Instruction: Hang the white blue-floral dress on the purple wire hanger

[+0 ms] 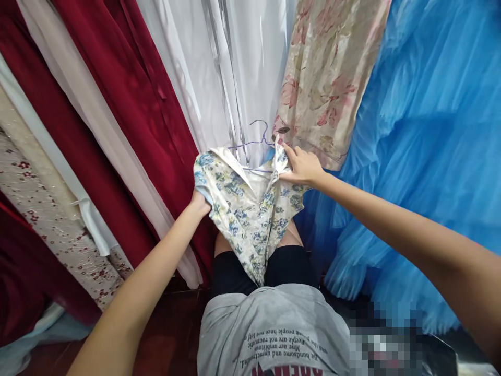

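Observation:
A white floral top (pixel 235 214) with blue and yellow-green flowers hangs in front of my legs, its lower end narrowing to a point. Inside its neckline is a thin purple wire hanger (pixel 254 142), with the hook upward. My left hand (pixel 201 202) grips the garment's left side edge, its fingers partly hidden under the cloth. On the other side, my right hand (pixel 301 166) pinches the collar edge near the hanger's right shoulder, thumb below and index finger above.
Long dark red gowns (pixel 117 104) and white cloth (pixel 250 68) hang ahead and left. A beige gown with pink flowers (pixel 324 78) hangs behind my right hand. Blue tulle (pixel 430 130) fills the right. Dark reddish floor (pixel 172 334) shows lower left.

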Demonstrator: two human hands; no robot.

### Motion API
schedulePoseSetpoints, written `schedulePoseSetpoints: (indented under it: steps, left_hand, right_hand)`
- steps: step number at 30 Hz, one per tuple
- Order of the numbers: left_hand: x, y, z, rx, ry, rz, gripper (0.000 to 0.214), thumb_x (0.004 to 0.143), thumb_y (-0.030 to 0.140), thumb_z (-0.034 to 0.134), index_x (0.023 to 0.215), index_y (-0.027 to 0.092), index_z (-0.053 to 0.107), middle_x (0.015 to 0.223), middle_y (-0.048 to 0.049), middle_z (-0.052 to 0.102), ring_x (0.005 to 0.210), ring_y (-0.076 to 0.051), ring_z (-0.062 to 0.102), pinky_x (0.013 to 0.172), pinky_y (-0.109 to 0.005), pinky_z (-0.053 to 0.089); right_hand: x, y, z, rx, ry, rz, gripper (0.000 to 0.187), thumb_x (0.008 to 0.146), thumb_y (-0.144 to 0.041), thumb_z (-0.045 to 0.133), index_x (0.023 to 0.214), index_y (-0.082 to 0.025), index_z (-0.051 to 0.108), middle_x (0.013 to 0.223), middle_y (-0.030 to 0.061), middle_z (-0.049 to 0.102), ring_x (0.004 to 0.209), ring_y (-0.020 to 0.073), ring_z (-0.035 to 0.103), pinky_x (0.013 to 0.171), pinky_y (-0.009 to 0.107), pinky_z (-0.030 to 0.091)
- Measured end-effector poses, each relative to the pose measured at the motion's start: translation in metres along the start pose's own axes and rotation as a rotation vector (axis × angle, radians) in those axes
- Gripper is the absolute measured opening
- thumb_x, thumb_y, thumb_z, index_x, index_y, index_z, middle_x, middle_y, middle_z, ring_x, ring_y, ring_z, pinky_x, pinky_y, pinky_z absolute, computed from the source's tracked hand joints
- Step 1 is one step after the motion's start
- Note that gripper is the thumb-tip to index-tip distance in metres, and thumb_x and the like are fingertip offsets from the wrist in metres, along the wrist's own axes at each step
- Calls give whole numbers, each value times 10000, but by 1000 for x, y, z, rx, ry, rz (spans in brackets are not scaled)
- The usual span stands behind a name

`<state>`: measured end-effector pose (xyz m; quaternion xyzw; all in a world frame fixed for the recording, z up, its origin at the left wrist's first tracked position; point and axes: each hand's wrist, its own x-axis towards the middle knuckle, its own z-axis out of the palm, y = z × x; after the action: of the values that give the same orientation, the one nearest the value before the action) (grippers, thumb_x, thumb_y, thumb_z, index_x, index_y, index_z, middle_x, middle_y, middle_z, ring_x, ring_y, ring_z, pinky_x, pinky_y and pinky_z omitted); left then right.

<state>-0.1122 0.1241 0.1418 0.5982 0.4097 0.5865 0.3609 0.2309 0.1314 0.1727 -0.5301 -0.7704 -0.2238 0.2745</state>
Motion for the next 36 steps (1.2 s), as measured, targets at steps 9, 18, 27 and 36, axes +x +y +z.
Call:
schedulePoseSetpoints:
  steps: [9,18,27,36]
  left_hand:
    - [-39,-81,-18,26,74,-1,527,846,623,584,1167,212,661,1268,-76,689,1323,-260,546,1130,-364,413]
    - [-117,-105,34,-94,370,-117,478,780,446,746,1191,229,634,1271,-88,688,1207,-299,641,1010,-439,540]
    - [-156,-99,47,260,652,7,573,873,457,610,1365,237,416,1402,-145,541,1296,-283,551,1040,-421,491]
    - [-171,-114,111,249,273,173,200,850,331,657,980,209,565,913,-65,645,885,-218,634,827,-345,497]
  right_hand:
    - [36,-49,-24,32,54,-218,1102,668,-671,676,1506,-36,347,1199,242,592,1041,420,549,911,478,388]
    - [-30,-55,12,206,-21,-479,693,862,-423,572,1491,-194,391,1320,173,571,1173,356,509,966,476,362]
    - [-70,-128,55,144,-548,-570,262,937,-320,478,1077,-166,638,861,133,744,758,265,686,631,304,393]
    - [-63,-132,25,78,-617,-596,246,842,-229,535,979,-120,709,849,147,747,740,266,694,589,295,382]
